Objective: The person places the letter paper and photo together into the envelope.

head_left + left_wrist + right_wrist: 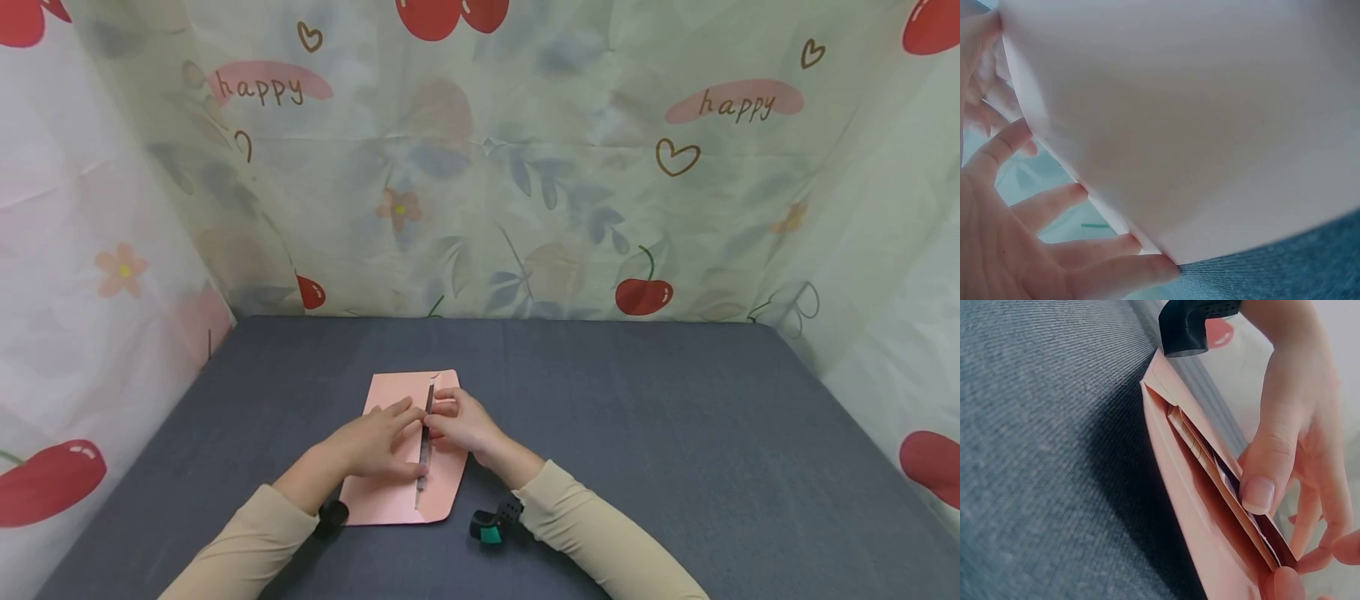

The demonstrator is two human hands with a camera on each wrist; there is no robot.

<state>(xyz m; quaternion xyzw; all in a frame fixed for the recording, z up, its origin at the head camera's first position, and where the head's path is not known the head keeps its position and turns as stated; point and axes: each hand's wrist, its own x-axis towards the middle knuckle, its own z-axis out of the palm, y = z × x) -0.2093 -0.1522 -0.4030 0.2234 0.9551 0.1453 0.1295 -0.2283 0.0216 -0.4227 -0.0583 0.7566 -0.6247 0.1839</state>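
A pale pink envelope [378,498] lies on the table, its opening running lengthwise near the right side. The left hand [378,442] reaches over the envelope; its fingers are spread, with the tips along the edge of the opening. Close to the opening's middle, the right hand [468,427] bends its thumb and fingers at the edge. In the right wrist view, thin layers [1200,450] show inside the envelope, one dark; what they are is unclear. The left thumb [1259,494] lies against the dark layer. In the left wrist view, the envelope's panel [1197,137] bulges broadly.
A dark grey cloth covers the table [637,433]. Black straps with a wrist camera [491,529] hang below the right wrist, just off the envelope's lower right corner. Behind and at both sides hangs a printed curtain [480,183] with cherries, leaves and hearts.
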